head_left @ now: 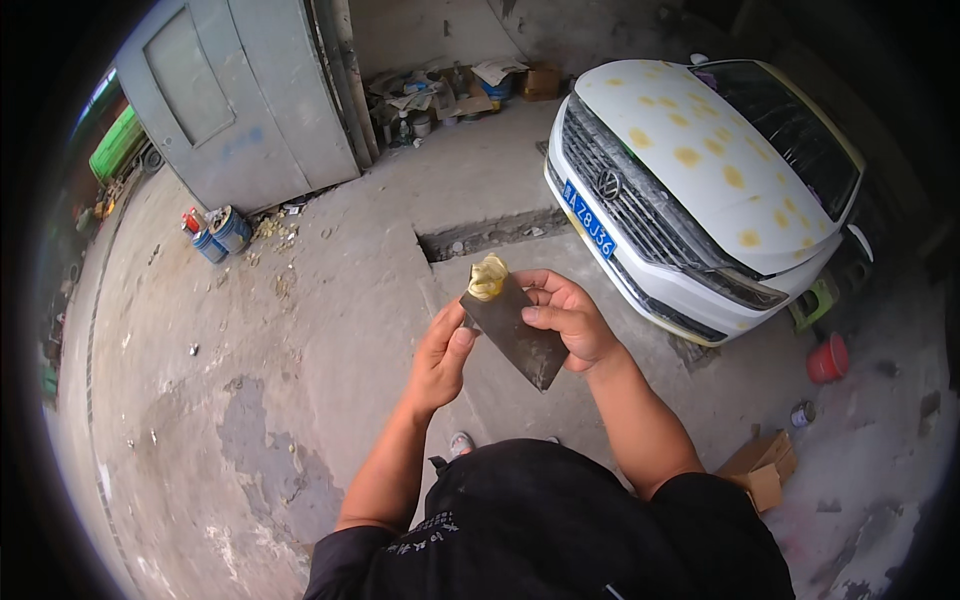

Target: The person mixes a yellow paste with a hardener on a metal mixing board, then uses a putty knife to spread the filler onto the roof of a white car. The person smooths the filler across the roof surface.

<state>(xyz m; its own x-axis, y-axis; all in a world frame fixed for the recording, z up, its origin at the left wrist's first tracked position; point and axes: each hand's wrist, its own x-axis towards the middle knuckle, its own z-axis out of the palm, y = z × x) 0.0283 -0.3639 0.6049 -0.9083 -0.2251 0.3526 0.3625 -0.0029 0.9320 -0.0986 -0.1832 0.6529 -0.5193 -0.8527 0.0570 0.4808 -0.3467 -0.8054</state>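
In front of my body I hold a dark, flat, rectangular putty plate (pixel 528 345), tilted, with one corner pointing down toward me. A dollop of pale yellow putty (pixel 488 277) sits on its far left end. My right hand (pixel 572 318) is closed on the plate's right edge, thumb on the upper face and fingers along the far side. My left hand (pixel 441 352) is closed at the left edge, just below the putty, with its fingertips partly hidden behind the plate. Whether a second thin blade lies under the plate, I cannot tell.
A white car (pixel 690 170) with yellow patches on its hood stands ahead to the right. Before it runs a recessed floor channel (pixel 495 236). Paint cans (pixel 230 230) stand by a grey metal door (pixel 235 95). At right are a red bucket (pixel 828 359) and cardboard box (pixel 762 468).
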